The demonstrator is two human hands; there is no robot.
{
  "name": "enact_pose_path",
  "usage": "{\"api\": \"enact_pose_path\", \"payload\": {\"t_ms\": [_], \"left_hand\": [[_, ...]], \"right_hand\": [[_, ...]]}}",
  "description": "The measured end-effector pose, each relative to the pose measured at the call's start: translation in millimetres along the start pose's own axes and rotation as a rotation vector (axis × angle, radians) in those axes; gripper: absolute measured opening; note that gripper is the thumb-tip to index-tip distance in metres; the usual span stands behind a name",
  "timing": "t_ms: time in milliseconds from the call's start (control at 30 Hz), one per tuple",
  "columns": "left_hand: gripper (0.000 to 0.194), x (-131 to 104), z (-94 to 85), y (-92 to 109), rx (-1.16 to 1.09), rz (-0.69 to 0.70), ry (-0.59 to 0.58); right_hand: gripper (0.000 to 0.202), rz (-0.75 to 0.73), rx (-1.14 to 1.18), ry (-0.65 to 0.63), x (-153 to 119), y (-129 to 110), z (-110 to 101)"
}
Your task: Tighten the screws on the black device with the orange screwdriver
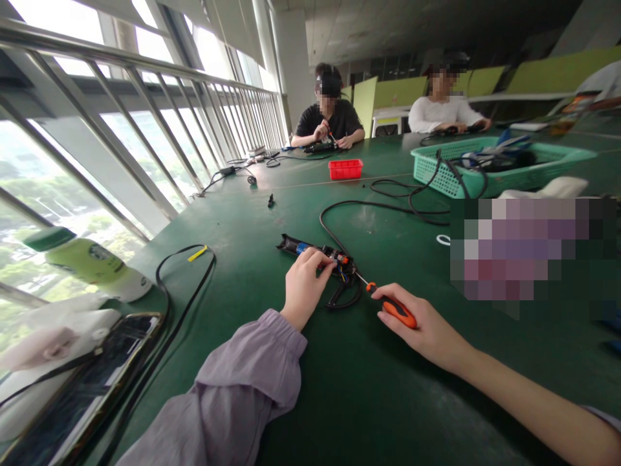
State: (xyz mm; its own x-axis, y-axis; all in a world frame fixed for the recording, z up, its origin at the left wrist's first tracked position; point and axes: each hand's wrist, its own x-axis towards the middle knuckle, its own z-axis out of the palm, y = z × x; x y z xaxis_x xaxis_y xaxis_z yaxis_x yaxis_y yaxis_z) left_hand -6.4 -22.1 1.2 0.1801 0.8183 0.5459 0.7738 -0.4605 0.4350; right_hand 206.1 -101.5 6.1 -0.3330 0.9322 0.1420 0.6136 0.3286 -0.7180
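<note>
An opened black device (291,244) lies on the green table, with a blue part, small orange pieces and thin coloured wires showing inside. A black cable runs from it. My left hand (306,279) rests over its near side, thumb and fingers pinched together at the wires; what is between the fingertips is too small to name. My right hand (416,323) is wrapped round an orange and black screwdriver (398,312). Its thin shaft points up and left, the tip at the device's right end.
A red tray (345,169), a small black piece (271,201) and a green basket (436,178) of parts sit further back. At left are a bottle (92,262), a phone (92,388) and a strap. Two people work across the table.
</note>
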Motion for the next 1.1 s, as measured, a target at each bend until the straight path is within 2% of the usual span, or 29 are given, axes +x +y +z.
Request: {"api": "enact_pose_path", "payload": {"t_ms": [200,400,567,700,800,900,967,1100], "left_hand": [[0.012,0.2,0.3,1.2,0.031,0.025,-0.003],[0.011,-0.2,-0.1,1.0,0.136,0.119,0.004],[0.013,-2.2,-2.9,2.4,0.297,0.25,0.016],[0.019,-3.1,-5.3,3.9,0.394,0.305,0.001],[0.019,-1.1,-7.2,2.5,0.352,0.279,-0.015],[0.015,3.3,-9.3,-3.4,0.258,0.193,0.014],[0.027,6.2,-10.3,-8.7,0.221,0.176,-0.001],[0.051,8.7,-9.4,-16.2,0.225,0.199,-0.139]], "right_hand": [[0.025,0.008,-0.004,-0.004,0.6,0.1,0.8],[0.024,0.01,0.005,-0.002,0.3,-1.2,0.6],[0.03,0.02,0.098,0.085,-1.5,-0.2,0.3],[0.024,-0.012,0.131,0.177,-5.3,0.8,0.3],[0.021,-0.055,0.153,0.209,-8.7,1.7,0.6],[0.019,-0.103,0.164,0.179,-11.1,1.5,1.3],[0.018,-0.128,0.145,0.124,-12.1,0.6,2.0],[0.017,-0.135,0.099,0.04,-12.6,-1.1,3.1]]}}
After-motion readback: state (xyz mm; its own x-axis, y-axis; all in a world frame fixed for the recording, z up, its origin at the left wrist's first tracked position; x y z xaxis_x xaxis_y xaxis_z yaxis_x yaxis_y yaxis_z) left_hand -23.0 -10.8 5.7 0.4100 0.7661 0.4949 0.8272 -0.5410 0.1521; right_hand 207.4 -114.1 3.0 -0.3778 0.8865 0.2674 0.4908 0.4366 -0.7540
